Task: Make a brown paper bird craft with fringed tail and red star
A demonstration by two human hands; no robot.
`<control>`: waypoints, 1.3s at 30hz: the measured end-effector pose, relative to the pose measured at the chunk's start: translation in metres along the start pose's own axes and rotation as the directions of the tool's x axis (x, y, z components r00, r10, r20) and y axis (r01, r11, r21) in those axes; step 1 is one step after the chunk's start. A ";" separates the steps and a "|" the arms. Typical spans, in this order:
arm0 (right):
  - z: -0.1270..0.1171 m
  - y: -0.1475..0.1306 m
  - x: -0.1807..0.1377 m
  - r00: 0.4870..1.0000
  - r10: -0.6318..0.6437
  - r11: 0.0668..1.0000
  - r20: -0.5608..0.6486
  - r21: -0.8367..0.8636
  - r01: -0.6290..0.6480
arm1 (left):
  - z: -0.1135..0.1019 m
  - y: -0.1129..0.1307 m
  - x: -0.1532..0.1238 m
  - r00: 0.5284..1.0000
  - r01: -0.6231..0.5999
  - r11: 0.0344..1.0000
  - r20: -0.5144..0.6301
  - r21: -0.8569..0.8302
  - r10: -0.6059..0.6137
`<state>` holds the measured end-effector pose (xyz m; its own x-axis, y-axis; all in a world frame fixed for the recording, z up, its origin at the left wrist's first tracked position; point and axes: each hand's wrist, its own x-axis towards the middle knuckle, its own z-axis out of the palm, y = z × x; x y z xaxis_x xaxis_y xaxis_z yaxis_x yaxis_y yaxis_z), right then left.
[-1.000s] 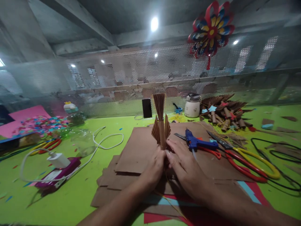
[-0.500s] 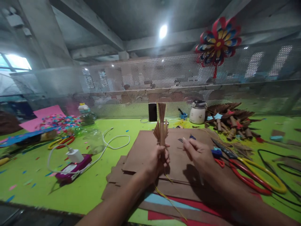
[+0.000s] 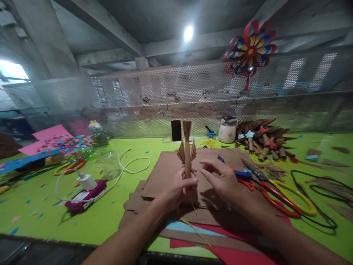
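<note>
My left hand (image 3: pixel 183 186) is wrapped round the lower end of a brown paper figure (image 3: pixel 188 156), a rolled tube with pleated fans at its top and sides. It stands upright above the stacked brown paper sheets (image 3: pixel 162 169). A thin yellow cord (image 3: pixel 197 232) trails below that hand. My right hand (image 3: pixel 220 180) hovers just to the right of the figure, thumb and forefinger apart, with nothing visible between them. Behind its knuckles lies a blue-handled tool (image 3: pixel 242 175), partly covered by the hand.
Large scissors (image 3: pixel 281 197) with red and yellow handles and a black cable (image 3: pixel 322 221) lie at right. Brown paper pieces (image 3: pixel 266 141) are heaped behind them, beside a white jar (image 3: pixel 227 132). A purple power strip (image 3: pixel 85 198) with a white charger cable (image 3: pixel 132 158) sits left.
My right hand's fingertips have parted from a pinch and come closer to the paper figure. My left thumb now lies across the front of the tube. The view has shifted slightly.
</note>
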<state>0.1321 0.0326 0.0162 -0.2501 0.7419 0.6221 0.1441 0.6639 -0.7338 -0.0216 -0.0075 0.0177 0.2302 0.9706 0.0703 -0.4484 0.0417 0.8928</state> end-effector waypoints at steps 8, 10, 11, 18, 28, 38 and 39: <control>-0.001 -0.006 -0.002 0.927 -0.293 0.909 0.236 -0.230 0.346 | 0.006 0.000 -0.005 0.985 0.145 0.989 0.095 -0.012 -0.143; 0.000 -0.001 -0.003 0.918 -0.330 0.896 0.221 -0.233 0.378 | 0.008 -0.001 -0.006 0.979 0.163 0.987 0.123 -0.015 -0.160; 0.000 0.000 -0.003 0.914 -0.339 0.894 0.224 -0.226 0.387 | 0.010 -0.001 -0.007 0.975 0.172 0.985 0.148 -0.016 -0.168; -0.005 -0.019 -0.002 0.980 -0.095 0.995 0.175 0.004 0.096 | 0.010 0.001 -0.008 0.980 0.180 0.981 0.102 -0.068 -0.172; -0.025 -0.038 -0.004 0.763 0.075 0.593 0.643 0.586 -0.552 | -0.004 0.003 0.005 0.995 -0.011 0.998 -0.098 -0.055 0.006; -0.026 -0.003 0.012 0.960 0.194 0.854 0.203 0.447 -0.267 | -0.011 -0.005 0.012 0.996 0.011 0.997 -0.094 0.072 -0.004; -0.024 -0.001 0.011 0.960 0.185 0.864 0.210 0.431 -0.260 | -0.011 -0.003 0.011 0.995 0.025 0.995 -0.099 0.095 -0.016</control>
<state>0.1525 0.0420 0.0307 -0.4141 0.8154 0.4045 -0.2234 0.3398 -0.9136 -0.0266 0.0061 0.0107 0.1509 0.9885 0.0118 -0.3588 0.0436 0.9324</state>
